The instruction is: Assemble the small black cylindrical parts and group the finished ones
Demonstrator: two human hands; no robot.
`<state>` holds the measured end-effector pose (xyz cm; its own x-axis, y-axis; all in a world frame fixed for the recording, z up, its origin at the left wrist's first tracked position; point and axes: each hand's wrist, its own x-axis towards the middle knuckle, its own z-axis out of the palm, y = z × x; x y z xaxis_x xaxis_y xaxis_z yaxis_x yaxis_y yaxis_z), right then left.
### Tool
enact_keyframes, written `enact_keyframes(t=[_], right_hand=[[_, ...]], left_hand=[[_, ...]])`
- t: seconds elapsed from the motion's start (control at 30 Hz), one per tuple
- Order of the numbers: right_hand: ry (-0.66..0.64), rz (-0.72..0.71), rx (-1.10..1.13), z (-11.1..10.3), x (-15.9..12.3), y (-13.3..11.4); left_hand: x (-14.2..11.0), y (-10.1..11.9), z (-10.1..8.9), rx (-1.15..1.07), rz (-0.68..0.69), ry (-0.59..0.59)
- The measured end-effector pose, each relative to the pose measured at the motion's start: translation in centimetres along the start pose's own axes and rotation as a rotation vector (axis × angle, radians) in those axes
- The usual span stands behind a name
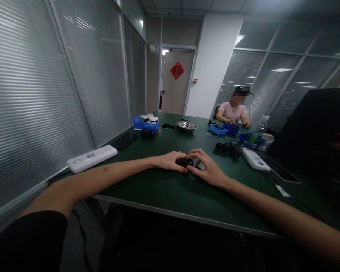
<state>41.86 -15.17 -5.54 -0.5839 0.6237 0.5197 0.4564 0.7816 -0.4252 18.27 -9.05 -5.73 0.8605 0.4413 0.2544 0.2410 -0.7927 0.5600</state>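
Over the green table (158, 189), a small glossy black rounded part (184, 162) sits between my two hands; its exact kind is too dark to tell. My left hand (171, 160) wraps round its left side, thumb toward me. From the right, my right hand (206, 170) closes on it with thumb and fingertips, the fingers curved. A little dark thing (200, 166) shows under the right palm. Similar black parts (228, 148) lie in a cluster to the right, and a few more black parts (147, 133) stand beyond my left hand.
At left lie a white power bank (92, 158) and a black phone (124, 141). Further back are a filled blue basket (145, 124), a metal bowl (187, 126) and a blue tray (218, 130). A bottle (256, 132) and another power bank (255, 159) stand right. A person (234, 111) sits across.
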Motion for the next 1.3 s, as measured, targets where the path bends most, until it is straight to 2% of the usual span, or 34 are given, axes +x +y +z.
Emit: enact_keyframes(t=[0.27,0.47,0.7,0.9,1.17,1.3], right_hand=[[-0.054,-0.035,0.007,-0.34,-0.06,-0.76],[0.049,0.019,-0.017,0.02,-0.07,-0.16],[-0.010,-0.027,-0.004,-0.18,-0.02,-0.44],[0.068,0.014,-0.004,0.06,0.00,-0.12],[0.004,-0.022,0.012,-0.15,0.02,-0.47],[0.052,0.011,-0.003,-0.01,-0.02,-0.30]], left_hand=[[0.03,0.09,-0.11,-0.006,-0.031,-0.007],[0.02,0.14,-0.10,0.025,-0.023,-0.006],[0.05,-0.51,0.17,0.001,-0.014,0.002],[0.20,-0.48,0.25,-0.028,-0.030,0.020],[-0.02,-0.38,0.13,-0.013,-0.006,0.009],[0.00,-0.11,0.08,-0.006,-0.007,0.001]])
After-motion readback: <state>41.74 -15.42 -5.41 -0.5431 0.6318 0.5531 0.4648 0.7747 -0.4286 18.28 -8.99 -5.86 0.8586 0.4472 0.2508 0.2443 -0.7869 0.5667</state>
